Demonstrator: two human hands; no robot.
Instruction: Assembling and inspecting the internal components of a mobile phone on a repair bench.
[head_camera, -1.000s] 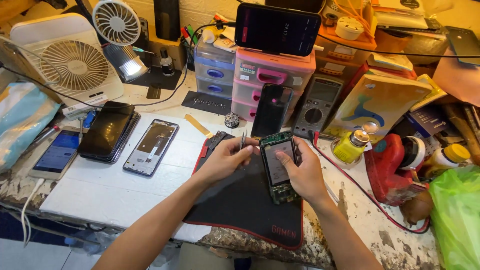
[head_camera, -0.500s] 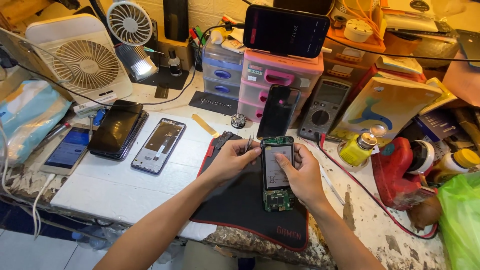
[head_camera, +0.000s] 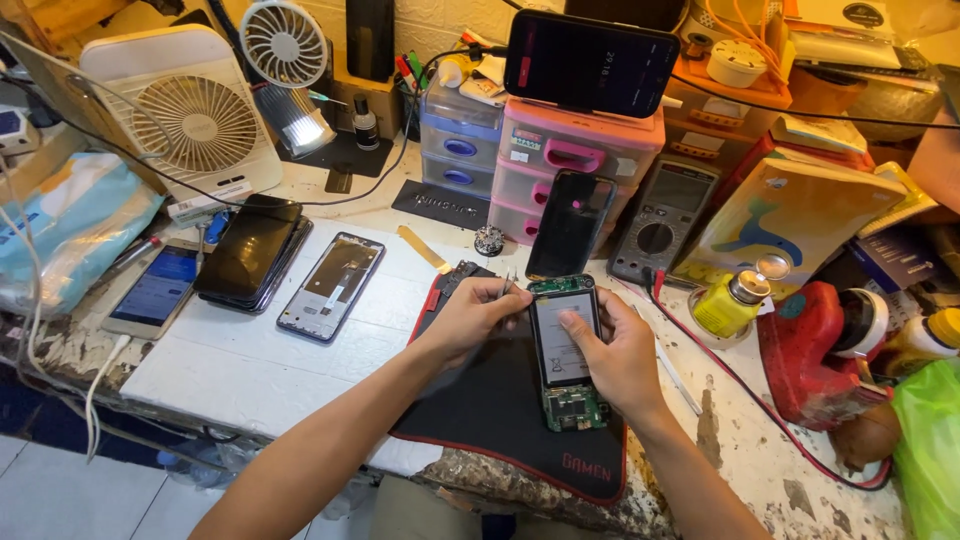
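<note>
Cluttered, paint-chipped workbench (head_camera: 230, 365); tiled floor (head_camera: 60, 500)

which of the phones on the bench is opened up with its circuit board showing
The opened phone on the black mat, under the right hand: green board bare at its lower end. The others show only a screen, back or frame.

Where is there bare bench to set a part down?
White bench in front of the phone frame, left of the black mat. Mat's near corner is bare. Crowded: back row, and right side by the yellow bottle.
</note>
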